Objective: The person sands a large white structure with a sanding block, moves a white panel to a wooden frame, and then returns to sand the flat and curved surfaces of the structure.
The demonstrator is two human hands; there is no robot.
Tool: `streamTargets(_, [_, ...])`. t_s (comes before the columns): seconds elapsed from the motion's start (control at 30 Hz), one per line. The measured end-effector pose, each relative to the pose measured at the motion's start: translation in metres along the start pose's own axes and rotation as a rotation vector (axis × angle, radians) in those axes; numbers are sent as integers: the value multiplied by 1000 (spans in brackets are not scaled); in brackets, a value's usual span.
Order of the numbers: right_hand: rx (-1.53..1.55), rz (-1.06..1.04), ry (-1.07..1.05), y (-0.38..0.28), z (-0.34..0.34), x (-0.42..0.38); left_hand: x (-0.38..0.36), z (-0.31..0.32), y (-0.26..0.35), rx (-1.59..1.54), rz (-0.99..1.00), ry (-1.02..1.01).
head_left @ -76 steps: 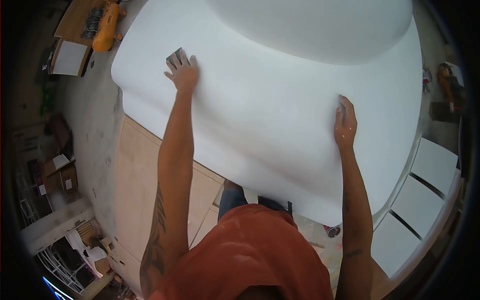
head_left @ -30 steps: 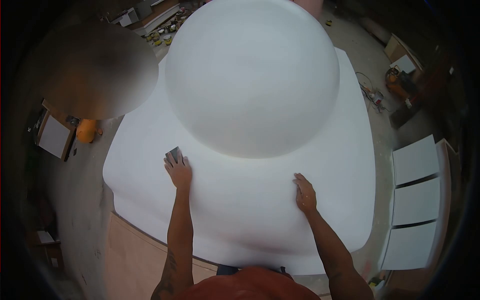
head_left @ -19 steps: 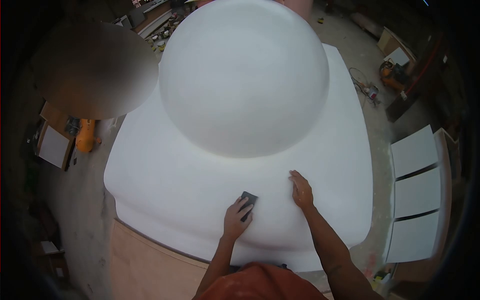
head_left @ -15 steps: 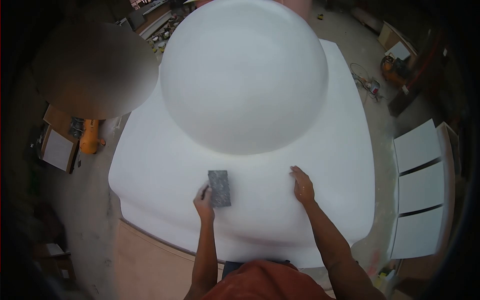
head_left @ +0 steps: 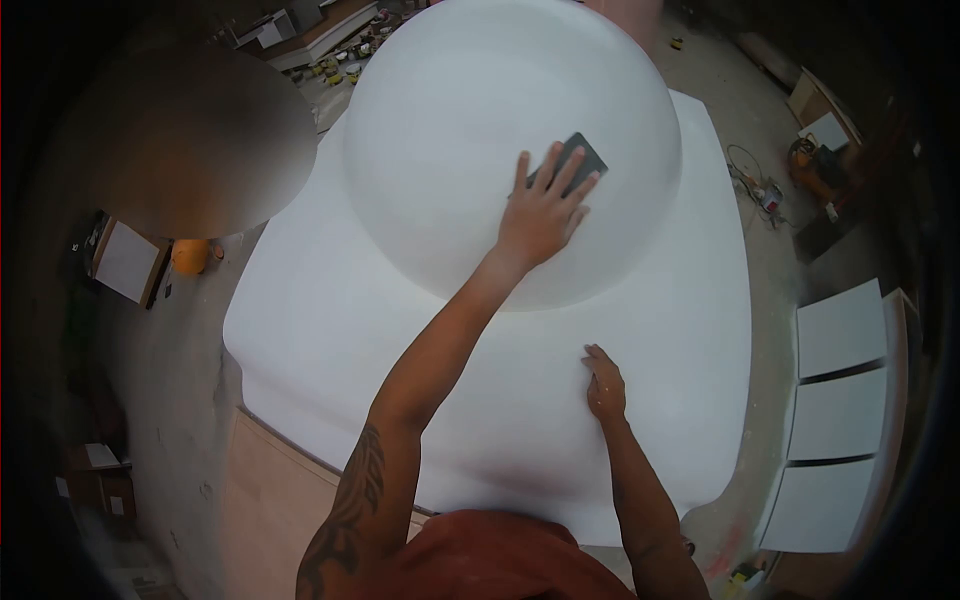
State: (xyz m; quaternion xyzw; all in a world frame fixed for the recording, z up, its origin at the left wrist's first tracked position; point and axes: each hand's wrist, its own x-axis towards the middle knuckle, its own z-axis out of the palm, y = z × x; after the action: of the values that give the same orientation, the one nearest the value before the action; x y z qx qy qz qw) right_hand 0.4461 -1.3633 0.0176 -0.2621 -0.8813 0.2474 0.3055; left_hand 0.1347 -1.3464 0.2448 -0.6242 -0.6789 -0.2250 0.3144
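Note:
My left hand (head_left: 540, 218) reaches up onto the large white dome (head_left: 450, 130). Its spread fingers lie over a dark grey sheet of sandpaper (head_left: 586, 160), pressing it to the dome's curved face. Part of the sheet is hidden beneath the fingers and palm. Lower down and to the right, my right hand (head_left: 605, 385) rests on the broad white base (head_left: 310, 330) around the dome. Its fingers are stretched out and it holds nothing visible.
Several white panels (head_left: 838, 418) stand on the right. Behind them lie a coiled hose (head_left: 745, 160) and an orange machine (head_left: 812, 168). An orange rounded object (head_left: 190, 257) is at left, near a framed white board (head_left: 128, 262). Small pots (head_left: 335, 72) sit behind the dome.
My left hand has moved up and right from the base to the dome, turning the sandpaper face down against it. My right hand has barely moved. The view has shifted slightly.

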Motion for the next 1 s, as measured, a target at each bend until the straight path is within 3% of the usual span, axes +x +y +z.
streamTargets(0.03, [4, -7, 11, -3, 0, -3, -3, 5, -5, -65, 109, -26])
streamTargets(0.1, [-4, -44, -6, 5, -11, 5, -6, -37, -53, -58, -38, -11])
streamTargets(0.17, [-21, -14, 10, 0, -5, 3, -31, -45, -140, 66, -487, 153])
streamTargets(0.23, [-10, 5, 35, -1, 6, 3, -49, -19, -241, -249, -713, 313])
streamTargets(0.3, [-50, -9, 35, -3, 0, 5, -47, -3, -309, -486, -955, 292])
streamTargets(0.4, [-89, -1, 14, -5, -1, 5, 2, -13, -284, -280, -1004, 253])
streamTargets(0.5, [-103, 19, 8, -9, -1, 6, 69, -15, -130, 137, -509, 276])
streamTargets(0.6, [-101, 1, -9, -10, -5, -1, 87, 8, -4, 87, 105, -49])
streamTargets(0.67, [-82, -32, 8, -3, 3, 6, 64, 18, 18, 166, 562, -301])
streamTargets(0.7, [-67, -40, 8, 4, 3, 2, 63, 17, -1, 171, 536, -281])
streamTargets(0.77, [-71, -25, -25, 0, -2, 3, 58, -12, -65, -116, 331, -104])
streamTargets(0.83, [-99, -6, -32, 4, 0, 4, 64, -54, -172, 58, -201, 75])
streamTargets(0.87, [-88, 3, -12, 3, 2, 12, 55, -44, -249, -104, -477, 114])
streamTargets(0.9, [-117, 27, -33, -4, -1, 15, 42, -46, -309, -440, -695, 12])
streamTargets(0.93, [-150, 51, -68, -8, -5, 9, 19, -10, -371, -514, -819, 14])
streamTargets(0.97, [-152, 57, -68, -7, -7, 1, 20, -30, -354, -641, -1107, -76])
streamTargets(1.0, [-146, 21, -47, -4, -3, 6, 25, -12, -371, -653, -1066, 7])
